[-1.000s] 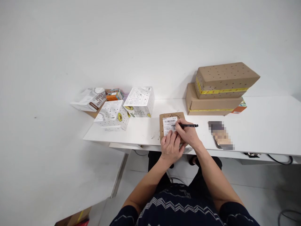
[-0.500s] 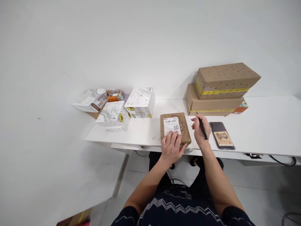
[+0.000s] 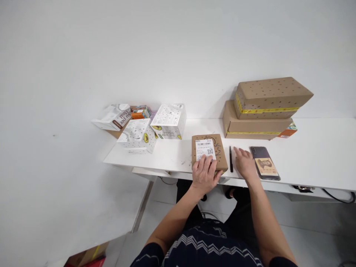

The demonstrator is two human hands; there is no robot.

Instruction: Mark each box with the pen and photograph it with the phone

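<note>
A small brown cardboard box (image 3: 221, 155) lies at the front edge of the white table, with a white shipping label (image 3: 204, 145) and dark pen marks on its top. My left hand (image 3: 204, 176) grips its near side, fingers over the label's lower end and thumb at the near right corner. Just right of the box a black pen (image 3: 231, 159) rests on the tabletop. My right hand (image 3: 245, 163) is empty and open, fingers loosely bent, between the pen and a smartphone (image 3: 264, 163) with a picture on its back.
Two larger taped cardboard boxes (image 3: 272, 98) are stacked at the back right, an orange carton (image 3: 287, 129) behind them. On the left stand several white "Super Meal" boxes (image 3: 168, 118) and a small orange box (image 3: 140, 112). A wall (image 3: 178, 55) rises behind the white table (image 3: 319, 148).
My right hand has let go of the pen, which now lies on the table, and has moved slightly right toward the phone. My left hand keeps its place on the box.
</note>
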